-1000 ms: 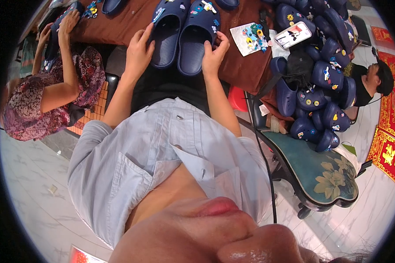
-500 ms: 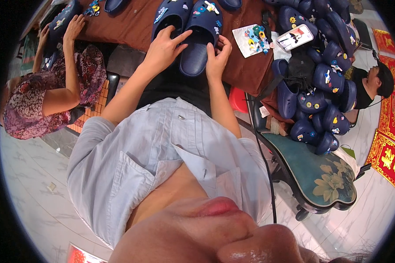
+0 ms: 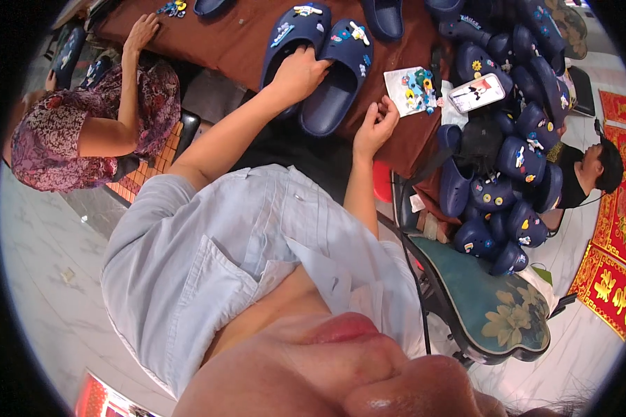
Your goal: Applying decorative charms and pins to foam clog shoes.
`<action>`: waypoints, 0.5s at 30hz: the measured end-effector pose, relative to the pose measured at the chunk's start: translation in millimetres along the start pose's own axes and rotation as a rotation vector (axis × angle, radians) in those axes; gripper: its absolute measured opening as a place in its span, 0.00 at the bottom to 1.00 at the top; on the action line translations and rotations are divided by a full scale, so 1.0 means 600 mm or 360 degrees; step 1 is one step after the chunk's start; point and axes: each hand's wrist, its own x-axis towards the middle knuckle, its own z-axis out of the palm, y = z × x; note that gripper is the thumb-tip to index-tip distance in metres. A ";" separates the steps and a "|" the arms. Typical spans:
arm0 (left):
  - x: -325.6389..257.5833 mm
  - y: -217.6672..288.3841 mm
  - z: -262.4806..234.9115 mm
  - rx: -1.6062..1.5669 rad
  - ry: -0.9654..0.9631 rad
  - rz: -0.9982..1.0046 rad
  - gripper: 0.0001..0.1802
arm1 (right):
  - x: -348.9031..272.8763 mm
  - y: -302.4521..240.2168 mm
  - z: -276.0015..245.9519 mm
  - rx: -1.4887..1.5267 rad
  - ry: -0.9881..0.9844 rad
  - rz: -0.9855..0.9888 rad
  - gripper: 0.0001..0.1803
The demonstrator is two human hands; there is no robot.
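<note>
A pair of navy clogs lies side by side on the brown tabletop before me, toes pointing away, with small cartoon charms on their uppers. My left hand (image 3: 300,74) reaches into the opening of the left clog (image 3: 293,26). Its fingers are bent and bunched at that clog's inner side, with the thumb toward the right clog (image 3: 328,103); the fingertips are partly hidden. My right hand (image 3: 377,126) is off the clogs at the table's near edge, empty, its fingers loosely curled and apart. Just beyond it lies a white sheet (image 3: 395,85) bearing several colourful charms (image 3: 419,89).
A phone (image 3: 477,93) rests beside a large heap of navy clogs (image 3: 522,156) on the right. Another clog (image 3: 384,19) lies farther back on the brown tabletop (image 3: 219,48). To my left sits a person in a patterned top (image 3: 62,146). A green cushioned chair (image 3: 466,278) stands at right.
My right hand has come away from the right clog and moved right. My left hand's spread fingers have drawn together at the left clog's opening. The whole view has shifted slightly.
</note>
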 end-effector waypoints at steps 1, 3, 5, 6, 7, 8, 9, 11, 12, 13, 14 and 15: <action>0.001 0.000 0.001 -0.0016 0.0035 0.0002 0.18 | -0.001 0.003 -0.001 0.0011 0.0003 -0.0018 0.16; 0.001 0.001 0.000 -0.0001 0.0074 -0.0002 0.17 | -0.001 0.009 0.000 0.0003 0.0001 0.0003 0.15; 0.001 -0.004 -0.007 -0.0024 0.0071 -0.0012 0.16 | -0.002 0.003 0.003 0.0019 -0.0009 -0.0045 0.15; -0.001 -0.004 -0.015 -0.0032 0.0047 -0.0080 0.15 | -0.004 0.001 0.004 -0.0017 -0.0027 -0.0055 0.15; -0.002 -0.004 -0.021 -0.0020 0.0083 -0.0071 0.15 | -0.004 0.001 0.005 -0.0054 -0.0040 -0.0072 0.14; -0.005 -0.008 -0.022 -0.0038 0.0095 -0.0102 0.15 | -0.007 0.003 0.007 -0.0074 -0.0021 -0.0091 0.14; -0.008 -0.012 -0.025 -0.0057 0.0108 -0.0132 0.16 | -0.008 0.005 0.006 -0.0059 -0.0007 -0.0127 0.14; -0.017 -0.018 -0.033 -0.0089 0.0221 -0.0134 0.16 | -0.010 0.006 0.001 -0.0073 -0.0100 -0.0087 0.14; -0.018 -0.024 -0.037 -0.0129 0.0299 -0.0149 0.15 | -0.010 0.004 0.001 -0.0060 -0.0090 -0.0119 0.14; -0.020 -0.031 -0.041 -0.0119 0.0328 -0.0149 0.15 | -0.013 0.002 0.000 -0.0062 -0.0100 -0.0095 0.14; -0.020 -0.039 -0.045 -0.0125 0.0404 -0.0163 0.15 | -0.013 0.002 0.001 -0.0063 -0.0111 -0.0069 0.14; -0.018 -0.047 -0.049 -0.0132 0.0480 -0.0177 0.15 | -0.012 0.002 0.003 -0.0051 -0.0111 -0.0093 0.14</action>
